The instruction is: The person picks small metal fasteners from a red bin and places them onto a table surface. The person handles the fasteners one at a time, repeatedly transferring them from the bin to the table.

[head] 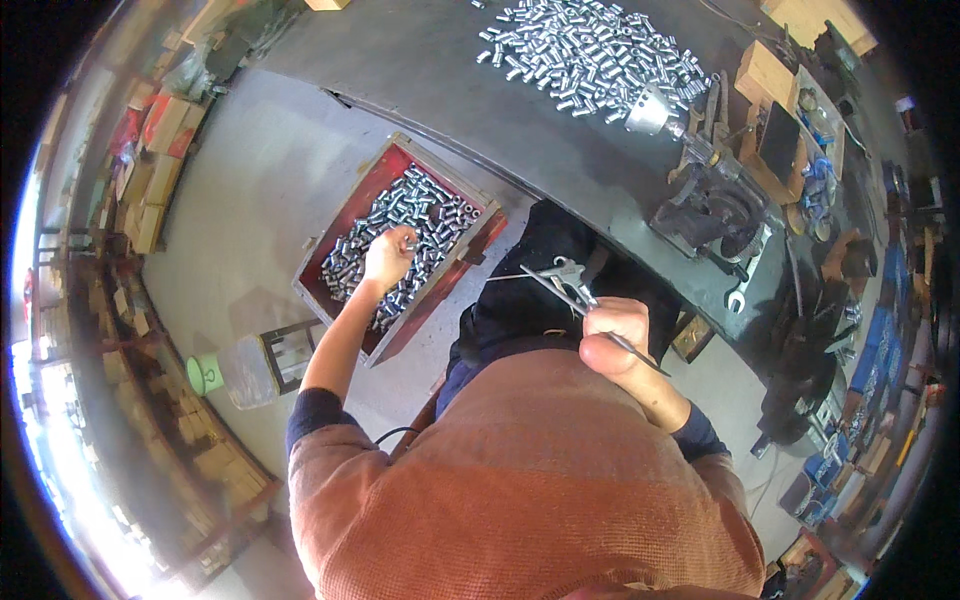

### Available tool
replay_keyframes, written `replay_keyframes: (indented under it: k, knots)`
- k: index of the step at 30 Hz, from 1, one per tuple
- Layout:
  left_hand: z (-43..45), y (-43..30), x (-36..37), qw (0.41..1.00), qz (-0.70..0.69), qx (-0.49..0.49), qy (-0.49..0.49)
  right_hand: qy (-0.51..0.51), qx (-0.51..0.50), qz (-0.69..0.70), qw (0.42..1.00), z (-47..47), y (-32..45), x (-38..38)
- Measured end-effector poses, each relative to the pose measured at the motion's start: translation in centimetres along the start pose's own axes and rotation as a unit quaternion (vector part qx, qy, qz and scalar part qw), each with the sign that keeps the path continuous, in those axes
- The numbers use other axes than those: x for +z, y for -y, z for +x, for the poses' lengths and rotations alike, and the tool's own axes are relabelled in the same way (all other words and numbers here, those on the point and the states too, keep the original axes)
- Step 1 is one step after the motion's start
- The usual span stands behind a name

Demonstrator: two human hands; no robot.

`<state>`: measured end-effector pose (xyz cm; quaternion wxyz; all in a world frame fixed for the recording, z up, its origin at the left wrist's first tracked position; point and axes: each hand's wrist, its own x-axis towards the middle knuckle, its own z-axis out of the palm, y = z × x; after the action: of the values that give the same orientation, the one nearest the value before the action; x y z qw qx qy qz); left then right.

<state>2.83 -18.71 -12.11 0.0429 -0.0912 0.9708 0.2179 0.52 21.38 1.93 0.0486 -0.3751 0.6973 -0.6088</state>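
Observation:
My left hand point(390, 257) is over the small metal sleeves point(420, 199) in a wooden crate with red inner walls point(361, 197). Its fingers are curled; whether a sleeve is between them I cannot tell. In front of my belly, my right hand point(616, 334) is closed around a thin dark metal rod point(551, 283) and the handle of a metal air blow gun point(568, 271). The blow gun's thin nozzle points left, towards the crate. A large pile of shiny metal sleeves point(592, 52) lies on the dark workbench point(450, 97).
On the bench's right side stand a dark machine with a chuck point(651, 112), an open-end wrench point(736, 300) and a wooden box point(766, 73). The bench edge runs between me and the pile. Shelves with cartons point(161, 180) line the left, near a green bucket point(204, 373).

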Motion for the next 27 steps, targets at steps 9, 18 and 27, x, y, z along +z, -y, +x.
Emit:
replay_keyframes:
  k: [9, 18, 27]
  knots:
    - [-1.2, -17.8, -8.4, 0.792, -0.584, 0.007, 0.179, 0.042, -0.011, 0.000, 0.999, 1.8, 0.8, 0.2]
    - [-0.9, -20.0, -6.3, 0.808, -0.524, 0.137, 0.230, 0.055, 0.013, -0.023, 0.998, 1.9, 0.2, -0.5]
    - [-1.9, -21.9, -7.9, 0.894, -0.372, 0.172, 0.181, 0.091, -0.006, -0.033, 0.995, 3.1, -0.3, -0.3]
